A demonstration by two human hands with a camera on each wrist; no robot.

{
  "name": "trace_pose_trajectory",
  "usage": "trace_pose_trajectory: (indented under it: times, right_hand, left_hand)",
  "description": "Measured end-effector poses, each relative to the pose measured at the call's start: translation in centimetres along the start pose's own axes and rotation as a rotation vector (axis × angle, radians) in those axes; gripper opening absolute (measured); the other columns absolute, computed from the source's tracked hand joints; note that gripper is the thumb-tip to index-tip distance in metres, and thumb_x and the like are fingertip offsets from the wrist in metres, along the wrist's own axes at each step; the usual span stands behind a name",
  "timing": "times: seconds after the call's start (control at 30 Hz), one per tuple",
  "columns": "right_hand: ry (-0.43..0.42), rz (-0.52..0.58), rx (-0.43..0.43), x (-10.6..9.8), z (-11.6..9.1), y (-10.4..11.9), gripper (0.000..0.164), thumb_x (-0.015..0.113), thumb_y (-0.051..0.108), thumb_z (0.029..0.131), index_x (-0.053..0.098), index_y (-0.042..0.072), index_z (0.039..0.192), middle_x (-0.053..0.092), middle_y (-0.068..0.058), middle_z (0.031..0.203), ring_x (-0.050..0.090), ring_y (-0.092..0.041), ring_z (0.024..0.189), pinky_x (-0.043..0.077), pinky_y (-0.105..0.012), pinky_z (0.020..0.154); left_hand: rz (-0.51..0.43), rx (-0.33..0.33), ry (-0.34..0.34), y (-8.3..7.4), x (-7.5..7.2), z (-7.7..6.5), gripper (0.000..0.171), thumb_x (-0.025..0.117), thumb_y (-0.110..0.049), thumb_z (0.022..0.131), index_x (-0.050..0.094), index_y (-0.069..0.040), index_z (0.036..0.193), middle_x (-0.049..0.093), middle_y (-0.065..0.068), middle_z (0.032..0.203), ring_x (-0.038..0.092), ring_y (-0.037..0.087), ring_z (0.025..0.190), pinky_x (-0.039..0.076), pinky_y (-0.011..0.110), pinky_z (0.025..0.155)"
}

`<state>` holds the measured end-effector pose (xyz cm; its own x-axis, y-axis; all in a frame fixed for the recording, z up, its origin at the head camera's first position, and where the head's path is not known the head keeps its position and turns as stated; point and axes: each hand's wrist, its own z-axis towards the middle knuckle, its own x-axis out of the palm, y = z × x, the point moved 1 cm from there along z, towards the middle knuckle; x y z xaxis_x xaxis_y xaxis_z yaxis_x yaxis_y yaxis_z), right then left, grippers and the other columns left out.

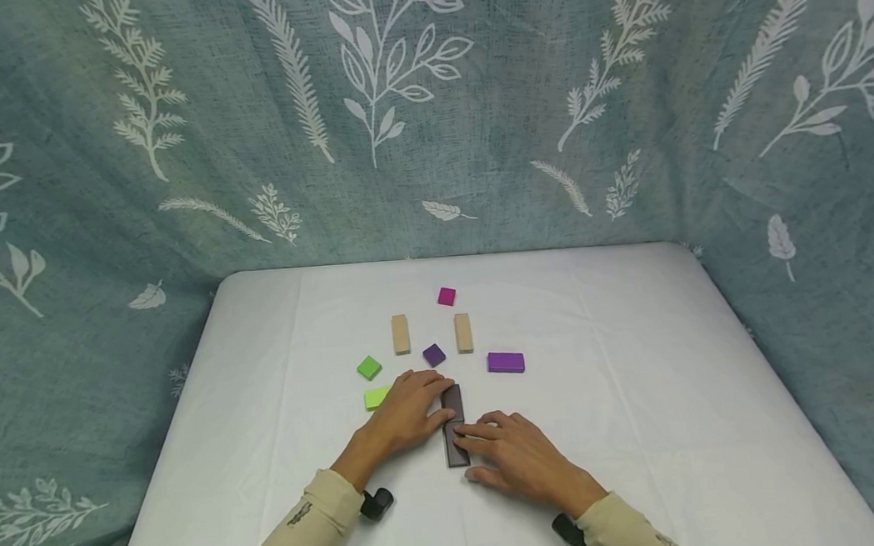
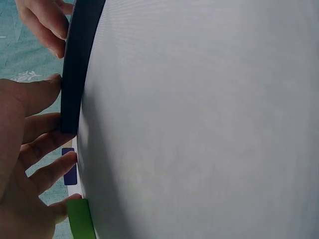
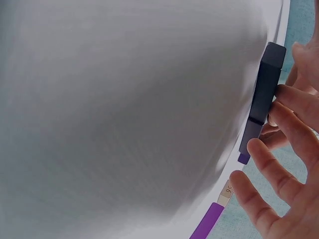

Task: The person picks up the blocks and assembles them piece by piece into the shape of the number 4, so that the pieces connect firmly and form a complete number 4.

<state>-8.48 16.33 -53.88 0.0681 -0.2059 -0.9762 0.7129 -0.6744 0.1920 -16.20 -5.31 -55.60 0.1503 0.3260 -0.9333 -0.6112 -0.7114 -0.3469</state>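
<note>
Two dark grey rectangular blocks lie end to end on the white table, forming one straight bar in the head view. My left hand [image 1: 406, 413] is beside the far dark block [image 1: 453, 401], its fingers reaching the far end and its thumb at the side near the seam. My right hand [image 1: 522, 461] lies to the right, fingertips touching the near dark block [image 1: 457, 453], fingers loosely bent. In the left wrist view the thumb meets the side of a dark block [image 2: 79, 64]. The seam between the dark blocks [image 3: 264, 92] shows in the right wrist view.
Beyond the hands lie a dark purple square block [image 1: 434, 355], two tan blocks [image 1: 401, 335] and a magenta square [image 1: 447, 296]. A purple block [image 1: 506, 362] is at right. A green square [image 1: 369, 367] and a lime block [image 1: 375, 398], partly hidden by my left hand, are at left.
</note>
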Motion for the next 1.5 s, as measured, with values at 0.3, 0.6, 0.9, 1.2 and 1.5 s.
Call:
trace_pose_trajectory:
  times: [0.3, 0.6, 0.9, 1.2, 1.5]
  right_hand:
    - [-0.015, -0.008, -0.005, 0.1, 0.0, -0.1, 0.049, 0.066, 0.050, 0.095, 0.068, 0.022, 0.135, 0.059, 0.007, 0.142, 0.055, -0.019, 0.119, 0.050, -0.041, 0.085]
    - [0.002, 0.004, -0.003, 0.1, 0.1, -0.1, 0.049, 0.065, 0.049, 0.096, 0.067, 0.021, 0.137, 0.059, 0.006, 0.143, 0.055, -0.020, 0.121, 0.050, -0.043, 0.086]
    - [-0.008, 0.036, 0.011, -0.1, 0.2, -0.3, 0.048, 0.065, 0.048, 0.097, 0.068, 0.020, 0.135, 0.060, 0.007, 0.141, 0.055, -0.019, 0.119, 0.050, -0.042, 0.088]
    - [-0.088, 0.088, 0.059, -1.5, 0.8, -1.6, 0.045, 0.070, 0.045, 0.094, 0.070, 0.019, 0.131, 0.064, 0.009, 0.136, 0.057, -0.015, 0.116, 0.051, -0.039, 0.088]
    - [-0.072, 0.097, 0.176, -2.6, 2.0, -3.9, 0.049, 0.071, 0.041, 0.094, 0.065, 0.019, 0.137, 0.061, 0.005, 0.140, 0.056, -0.022, 0.126, 0.047, -0.047, 0.101]
  left_hand:
    - [-0.032, -0.007, 0.015, 0.2, -0.1, 0.0, 0.049, 0.067, -0.039, 0.098, 0.062, -0.012, 0.138, 0.060, 0.005, 0.138, 0.053, 0.023, 0.131, 0.030, 0.046, 0.117]
    - [-0.045, -0.012, 0.018, 0.4, -0.3, 0.0, 0.049, 0.067, -0.038, 0.098, 0.062, -0.011, 0.138, 0.061, 0.006, 0.138, 0.051, 0.023, 0.133, 0.029, 0.046, 0.118]
    - [-0.055, -0.020, 0.019, 0.4, -0.5, -0.2, 0.052, 0.066, -0.041, 0.098, 0.059, -0.013, 0.141, 0.059, 0.006, 0.139, 0.052, 0.023, 0.132, 0.030, 0.043, 0.117]
    - [-0.059, 0.004, -0.047, 0.1, -0.6, -1.0, 0.054, 0.066, -0.044, 0.097, 0.060, -0.013, 0.140, 0.058, 0.006, 0.138, 0.051, 0.024, 0.132, 0.027, 0.046, 0.119]
    - [-0.031, 0.033, -0.046, -1.2, -0.7, -1.9, 0.058, 0.069, -0.045, 0.095, 0.059, -0.013, 0.142, 0.057, 0.004, 0.140, 0.049, 0.022, 0.133, 0.034, 0.040, 0.115]
